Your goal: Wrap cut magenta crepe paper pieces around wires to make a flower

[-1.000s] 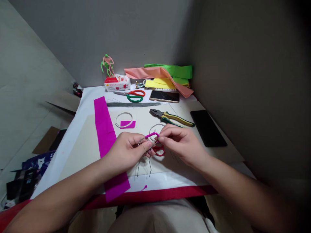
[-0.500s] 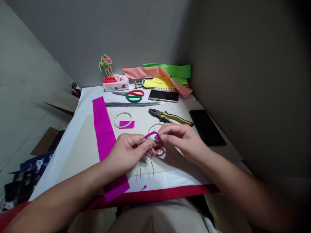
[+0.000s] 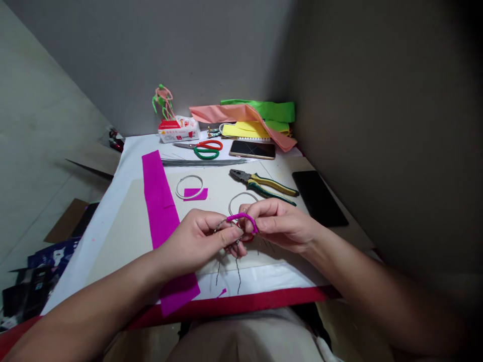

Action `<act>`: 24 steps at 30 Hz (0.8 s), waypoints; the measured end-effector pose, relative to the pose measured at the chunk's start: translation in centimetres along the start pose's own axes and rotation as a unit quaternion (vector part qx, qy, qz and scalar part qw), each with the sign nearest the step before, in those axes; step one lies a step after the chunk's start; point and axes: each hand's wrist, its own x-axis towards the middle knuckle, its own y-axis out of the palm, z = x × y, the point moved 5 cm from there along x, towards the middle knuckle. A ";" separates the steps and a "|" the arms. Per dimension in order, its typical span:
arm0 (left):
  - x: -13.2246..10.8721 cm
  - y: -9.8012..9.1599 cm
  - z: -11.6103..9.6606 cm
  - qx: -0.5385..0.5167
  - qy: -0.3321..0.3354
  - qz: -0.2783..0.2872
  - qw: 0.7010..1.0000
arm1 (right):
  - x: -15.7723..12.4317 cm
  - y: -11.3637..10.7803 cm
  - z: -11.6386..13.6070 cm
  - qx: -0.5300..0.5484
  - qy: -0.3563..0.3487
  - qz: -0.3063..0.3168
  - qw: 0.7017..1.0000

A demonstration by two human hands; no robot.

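My left hand point(image 3: 211, 236) is closed on a small twisted-wire figure point(image 3: 238, 271), whose dark wire legs hang below the fingers. A curved part of it is wrapped in magenta paper point(image 3: 237, 216). My right hand point(image 3: 277, 221) pinches the far end of that magenta-wrapped part. Just behind my hands lies a wire ring point(image 3: 234, 197), partly covered by the right hand. A red-handled tool lies beneath my fingers, mostly hidden. Left of my hands a long magenta crepe paper strip point(image 3: 160, 196) runs down the table, and a second coil of wire point(image 3: 189, 187) rests on a small magenta piece point(image 3: 198, 194).
Pliers point(image 3: 264, 186) lie behind my right hand, with a dark flat tablet point(image 3: 320, 197) further right. Beyond are scissors point(image 3: 206, 149), a bundle of wires point(image 3: 204, 162), a phone point(image 3: 252, 149), a tissue pack point(image 3: 179, 130) and coloured paper strips point(image 3: 234, 113).
My right hand has shifted slightly right and down with the end of the magenta-wrapped part, which now bends more smoothly. The wire figure hangs a little lower in my left hand.
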 end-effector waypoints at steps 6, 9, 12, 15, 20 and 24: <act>0.1 -0.1 0.2 0.012 -0.008 -0.031 0.999 | -0.1 -0.3 0.9 -0.060 -0.039 -0.072 0.995; 0.1 -0.3 0.4 0.032 0.004 -0.064 0.997 | -0.3 -0.5 1.5 -0.124 -0.077 -0.118 0.982; 0.2 -0.3 0.7 0.066 0.021 -0.087 0.994 | -0.8 -0.2 2.3 -0.249 -0.132 -0.171 0.944; 0.2 -0.3 1.0 0.095 0.029 -0.109 0.989 | -1.5 0.9 3.3 -0.424 -0.215 -0.238 0.847; 0.3 -0.5 0.6 0.081 0.042 -0.124 0.988 | -2.2 1.9 3.9 -0.504 -0.297 -0.256 0.769; 0.4 -0.6 0.4 0.048 0.035 -0.116 0.991 | -1.4 -0.1 3.2 -0.403 -0.189 -0.222 0.867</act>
